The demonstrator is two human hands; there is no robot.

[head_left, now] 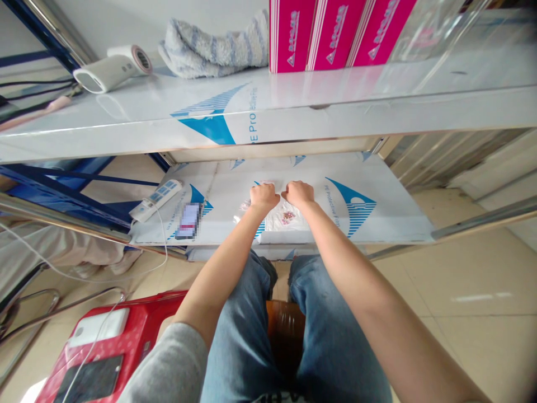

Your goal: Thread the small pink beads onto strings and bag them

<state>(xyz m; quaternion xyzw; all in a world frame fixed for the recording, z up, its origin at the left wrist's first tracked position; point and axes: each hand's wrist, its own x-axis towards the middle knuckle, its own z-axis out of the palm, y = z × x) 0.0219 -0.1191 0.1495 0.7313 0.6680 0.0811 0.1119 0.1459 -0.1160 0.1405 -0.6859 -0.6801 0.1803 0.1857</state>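
Both of my hands are over a clear plastic bag (pixel 274 221) with small reddish shapes in it, lying on the lower shelf (pixel 226 224). My left hand (pixel 264 196) is closed at the bag's upper left, its fingertips turned inward. Close beside it on the right, my right hand (pixel 298 193) is also closed, at the bag's upper right edge. What the fingers pinch is too small and hidden to make out. A phone (pixel 188 220) with a blurred screen lies left of the bag, and a white power strip (pixel 156 200) is farther left.
Above stands a shelf (pixel 138 120) with a hair dryer (pixel 112 70), striped towel (pixel 218 47) and pink boxes (pixel 291 36). A red suitcase (pixel 145 319) carrying a white device (pixel 99 327) and dark tablet (pixel 90 380) is at lower left. A white cable (pixel 94 277) hangs there.
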